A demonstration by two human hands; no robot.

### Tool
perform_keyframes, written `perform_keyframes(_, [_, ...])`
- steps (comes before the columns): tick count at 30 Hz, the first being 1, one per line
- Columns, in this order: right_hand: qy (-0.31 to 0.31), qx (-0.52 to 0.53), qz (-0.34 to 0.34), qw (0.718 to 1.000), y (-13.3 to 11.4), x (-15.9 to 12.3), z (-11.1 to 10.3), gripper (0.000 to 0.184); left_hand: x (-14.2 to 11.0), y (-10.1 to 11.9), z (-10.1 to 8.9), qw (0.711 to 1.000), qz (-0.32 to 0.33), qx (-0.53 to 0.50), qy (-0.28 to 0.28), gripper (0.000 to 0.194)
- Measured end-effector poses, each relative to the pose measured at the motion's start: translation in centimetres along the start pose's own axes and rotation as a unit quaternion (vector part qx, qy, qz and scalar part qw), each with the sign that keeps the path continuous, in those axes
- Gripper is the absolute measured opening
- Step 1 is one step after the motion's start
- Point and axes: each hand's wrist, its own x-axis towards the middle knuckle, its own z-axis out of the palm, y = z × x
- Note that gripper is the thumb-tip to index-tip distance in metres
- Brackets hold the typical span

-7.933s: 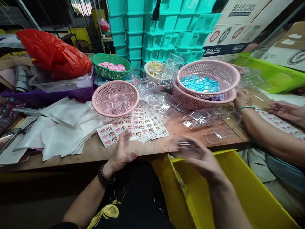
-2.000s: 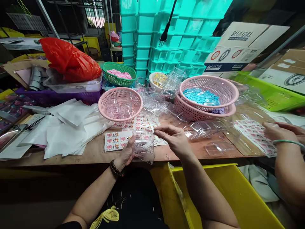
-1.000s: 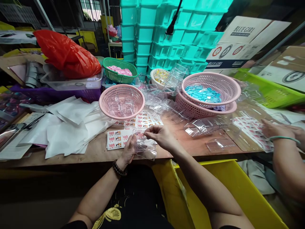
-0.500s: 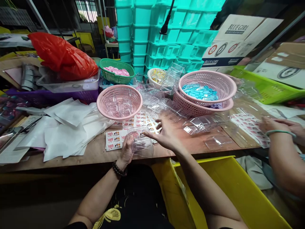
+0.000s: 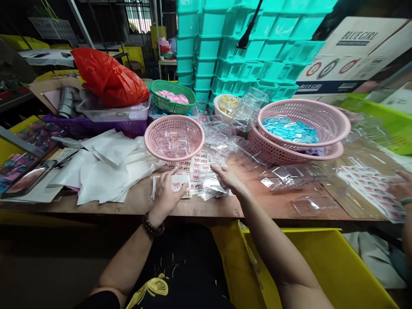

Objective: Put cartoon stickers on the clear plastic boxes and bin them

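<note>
Left hand: In the head view, the only one here, it's over the printed sheets near the bench edge, fingers parted, thumb standing off, nothing clenched in it!
Printed sheets: right under my left fingers, a small stack with pink and orange prints showing between thumb and forefinger.
Right hand: out across the bench, fingers stretched, right at the clear case; gripping or only touching, I can't tell.
Clear case: low, shiny, lying over the loose printed strips, just right of the stack.
Case-and-sheet work: a changeover, I judge, with my right hand minding the case and my left minding the print.
Next touch: it calls, I'd say, for a light fingertip at the stack's edge to part one piece cleanly, and a soft touch on the case, which looks slick enough to slide.
Pink basket: just behind the stack, clear pieces inside.
White papers: heaped off to my left, well clear of my fingers.
Co-worker's hand: far right, beside another spread of prints, partly cut off by the view's edge.
</note>
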Motion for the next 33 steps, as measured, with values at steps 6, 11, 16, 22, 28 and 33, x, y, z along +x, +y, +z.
perform_keyframes(6, [0.119,-0.149,-0.016,0.982,-2.1,-0.7,-0.2,0.045,3.6,-4.3,-3.9,0.939,-0.016,0.336,-0.065,0.045])
perform_keyframes(11, [0.077,-0.244,-0.351,0.901,-6.0,-4.9,3.8,0.026,3.7,-3.5,-5.4,0.946,0.022,0.315,-0.074,0.016])
perform_keyframes(16, [-0.102,-0.251,-0.380,0.884,-8.6,-6.1,8.2,0.016,2.0,-2.0,-7.9,0.987,0.100,0.078,-0.094,0.020])
perform_keyframes(22, [-0.160,-0.152,-0.263,0.939,-9.1,-6.0,7.4,0.011,1.0,-2.0,-8.1,0.969,-0.063,-0.205,-0.127,0.048])
perform_keyframes(28, [-0.040,-0.258,-0.345,0.902,-8.3,-8.0,6.4,0.014,0.5,-2.2,-6.5,0.969,-0.067,-0.192,-0.138,0.044])
perform_keyframes(33, [0.089,-0.266,-0.447,0.850,-7.0,-9.4,6.5,0.014,0.1,-2.4,-5.6,0.966,-0.082,-0.194,-0.147,0.047])
